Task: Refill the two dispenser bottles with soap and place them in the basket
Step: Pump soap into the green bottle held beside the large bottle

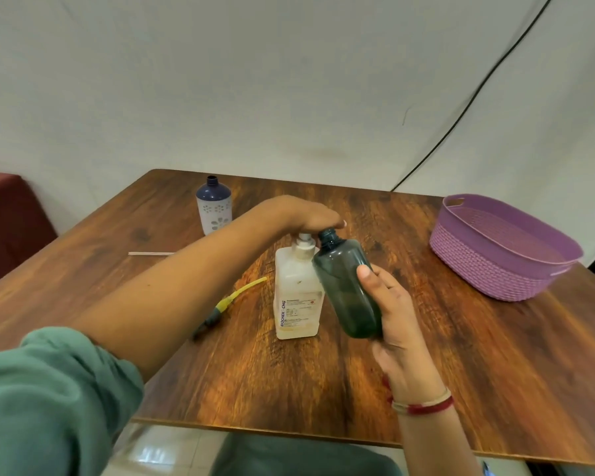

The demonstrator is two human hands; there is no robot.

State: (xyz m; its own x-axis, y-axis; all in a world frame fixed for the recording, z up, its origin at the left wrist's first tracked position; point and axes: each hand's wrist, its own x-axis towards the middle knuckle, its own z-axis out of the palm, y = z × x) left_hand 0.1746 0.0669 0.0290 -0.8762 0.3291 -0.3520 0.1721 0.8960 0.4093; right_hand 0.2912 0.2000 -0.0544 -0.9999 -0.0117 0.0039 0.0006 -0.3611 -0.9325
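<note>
Head view. One wide-angle camera worn on the person's head, facing forward and down over a wooden table (323,372). Close range: left hand (310,214) and right hand (395,314), the latter gripping a green bottle (347,286), sit at centre frame; a green sleeve (49,400) fills the lower left. Farther: purple basket (495,269) at right, wall (289,80) across the upper half.

Your L arm: sage-green sleeve (49,400), soft fabric, bunched in folds above the elbow, forearm bare. R wrist: red thread band (426,406) w/ thin beige one beside it. L hand (306,214) & R hand (394,317) bare. Lap: dark grey-green trousers (289,456).
</note>
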